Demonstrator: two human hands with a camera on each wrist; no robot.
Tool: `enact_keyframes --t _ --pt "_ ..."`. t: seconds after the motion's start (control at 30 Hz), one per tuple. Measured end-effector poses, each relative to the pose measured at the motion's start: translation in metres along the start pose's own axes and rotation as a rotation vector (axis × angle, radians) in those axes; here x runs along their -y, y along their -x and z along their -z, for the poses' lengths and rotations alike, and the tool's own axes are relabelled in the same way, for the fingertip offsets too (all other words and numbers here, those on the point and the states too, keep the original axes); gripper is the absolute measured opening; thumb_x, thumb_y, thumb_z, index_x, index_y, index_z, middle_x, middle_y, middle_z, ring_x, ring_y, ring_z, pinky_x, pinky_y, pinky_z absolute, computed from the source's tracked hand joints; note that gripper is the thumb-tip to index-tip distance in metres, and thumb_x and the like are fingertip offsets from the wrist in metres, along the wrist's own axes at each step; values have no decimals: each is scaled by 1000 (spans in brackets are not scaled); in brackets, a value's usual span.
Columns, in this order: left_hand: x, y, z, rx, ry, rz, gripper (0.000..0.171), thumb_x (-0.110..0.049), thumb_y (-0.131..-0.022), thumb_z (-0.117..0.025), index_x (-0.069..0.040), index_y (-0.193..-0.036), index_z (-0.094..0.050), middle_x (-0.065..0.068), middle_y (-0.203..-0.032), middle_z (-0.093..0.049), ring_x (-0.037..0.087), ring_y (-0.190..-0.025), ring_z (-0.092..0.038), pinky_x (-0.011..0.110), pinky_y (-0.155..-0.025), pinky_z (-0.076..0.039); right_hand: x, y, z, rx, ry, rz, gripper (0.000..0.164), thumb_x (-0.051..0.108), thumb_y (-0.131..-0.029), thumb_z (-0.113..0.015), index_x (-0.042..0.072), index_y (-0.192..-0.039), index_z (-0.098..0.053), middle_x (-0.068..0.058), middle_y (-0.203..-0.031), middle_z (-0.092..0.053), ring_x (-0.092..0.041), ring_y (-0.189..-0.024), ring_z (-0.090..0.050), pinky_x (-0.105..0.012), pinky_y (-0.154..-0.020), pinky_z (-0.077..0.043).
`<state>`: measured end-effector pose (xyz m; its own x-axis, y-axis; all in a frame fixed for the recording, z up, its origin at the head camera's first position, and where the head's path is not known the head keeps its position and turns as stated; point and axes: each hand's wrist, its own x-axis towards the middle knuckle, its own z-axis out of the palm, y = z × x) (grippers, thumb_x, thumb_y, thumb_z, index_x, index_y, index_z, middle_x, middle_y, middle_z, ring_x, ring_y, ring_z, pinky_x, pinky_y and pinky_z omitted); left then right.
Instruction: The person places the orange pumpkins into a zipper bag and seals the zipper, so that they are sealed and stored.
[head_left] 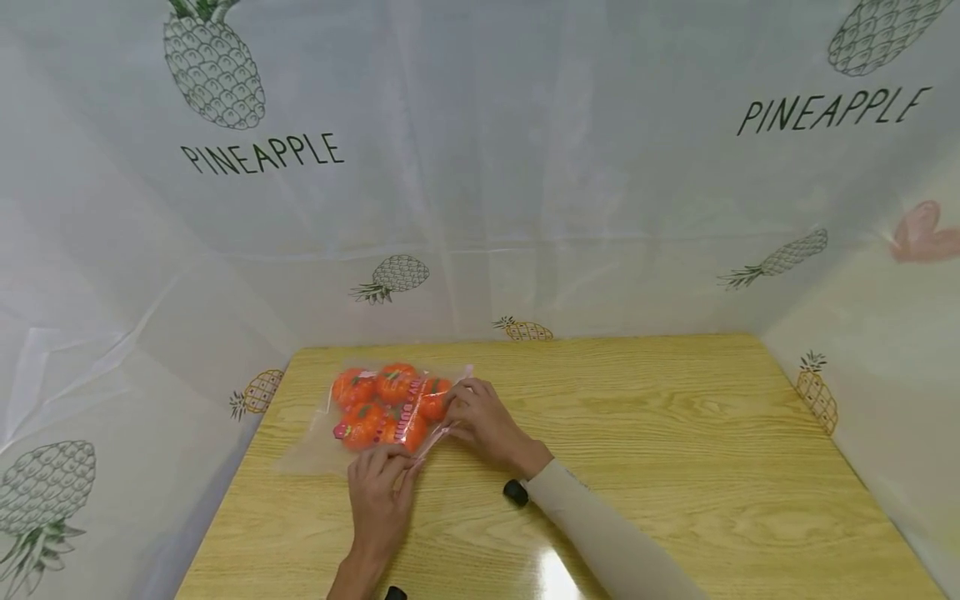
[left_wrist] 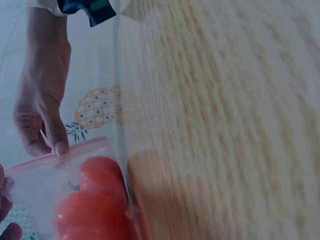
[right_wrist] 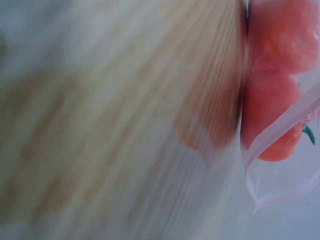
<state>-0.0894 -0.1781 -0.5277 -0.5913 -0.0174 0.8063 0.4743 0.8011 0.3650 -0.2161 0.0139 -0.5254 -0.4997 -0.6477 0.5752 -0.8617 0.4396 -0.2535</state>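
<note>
A clear plastic zip bag with a pink strip along its mouth lies on the left side of the table. Inside are several orange-red, lobed bell peppers with green stems, seen through the film. My left hand pinches the near end of the bag's mouth. At the far end of the same edge, my right hand pinches the strip; the left wrist view shows its thumb on the pink edge. In the right wrist view, the bag's mouth gapes somewhat around a pepper.
The wood-grain table extends to the right of the bag. White pineapple-print sheeting surrounds its back and sides. A small black piece shows beside the right wrist, another beside the left.
</note>
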Motion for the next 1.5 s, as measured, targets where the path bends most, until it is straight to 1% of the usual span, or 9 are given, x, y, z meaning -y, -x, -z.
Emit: enact_keyframes --t 0.13,0.43,0.57,0.7,0.83,0.93,1.07,1.2,1.5 --pt "0 -2 -1 15 8 -1 53 -50 -105 -56 -11 -76 -75 3 -94 -70 25 -91 -59 41 -84 -36 -6 0 1 -23 21 25 14 28 -83 -88 19 -88 -78 0 -116 -69 -23 -121 -57 -47 -110 -43" --pt "-1 -14 -3 59 -20 -57 55 -50 -107 -53 -10 -75 -75 3 -94 -68 26 -89 -59 45 -82 -41 -15 -5 5 -39 213 208 9 22 -90 -84 21 -97 -78 2 -107 -70 -20 -112 -64 -38 -104 -49" --pt "-3 -15 -3 77 -39 -75 57 -50 -108 -51 -11 -75 -76 3 -94 -68 26 -91 -59 44 -82 -41 -17 -7 7 -42 247 243 10 21 -89 -86 21 -96 -79 2 -105 -70 -20 -110 -65 -37 -103 -50" --pt "-4 -15 -4 83 -50 -78 57 -49 -109 -49 -11 -76 -76 3 -96 -68 26 -93 -58 44 -84 -39 -20 -7 8 -21 215 216 10 21 -89 -85 21 -97 -79 2 -108 -70 -20 -112 -64 -39 -103 -50" --pt "-2 -14 -4 76 -17 -59 55 -48 -108 -51 -9 -76 -75 3 -96 -69 26 -92 -59 43 -84 -38 -27 -8 9 15 164 155 8 23 -91 -82 21 -98 -78 2 -112 -70 -20 -115 -62 -40 -105 -48" --pt "-1 -14 -4 77 23 -37 40 -37 -103 -67 -8 -76 -74 5 -95 -69 26 -90 -58 41 -83 -37 -35 -9 9 40 136 109 7 25 -93 -80 20 -97 -78 1 -113 -69 -21 -116 -60 -41 -107 -46" --pt "-1 -15 -4 76 38 -18 14 -12 -85 -85 -9 -76 -73 7 -95 -69 26 -90 -58 41 -84 -36 -44 -11 10 66 116 56 6 25 -93 -80 20 -95 -78 0 -115 -69 -22 -118 -59 -42 -108 -45" --pt "-2 -17 -4 65 13 -31 17 -5 -77 -89 -11 -76 -73 6 -94 -70 25 -90 -58 41 -83 -38 -50 -13 10 81 134 33 5 24 -93 -81 20 -94 -78 1 -115 -69 -22 -117 -59 -41 -108 -45" --pt "-1 -24 -4 98 -48 -63 19 -8 -77 -91 -8 -81 -72 7 -95 -68 27 -89 -58 46 -81 -42 -55 -16 10 59 145 49 9 24 -90 -85 18 -94 -79 -1 -113 -69 -22 -114 -60 -40 -105 -48"
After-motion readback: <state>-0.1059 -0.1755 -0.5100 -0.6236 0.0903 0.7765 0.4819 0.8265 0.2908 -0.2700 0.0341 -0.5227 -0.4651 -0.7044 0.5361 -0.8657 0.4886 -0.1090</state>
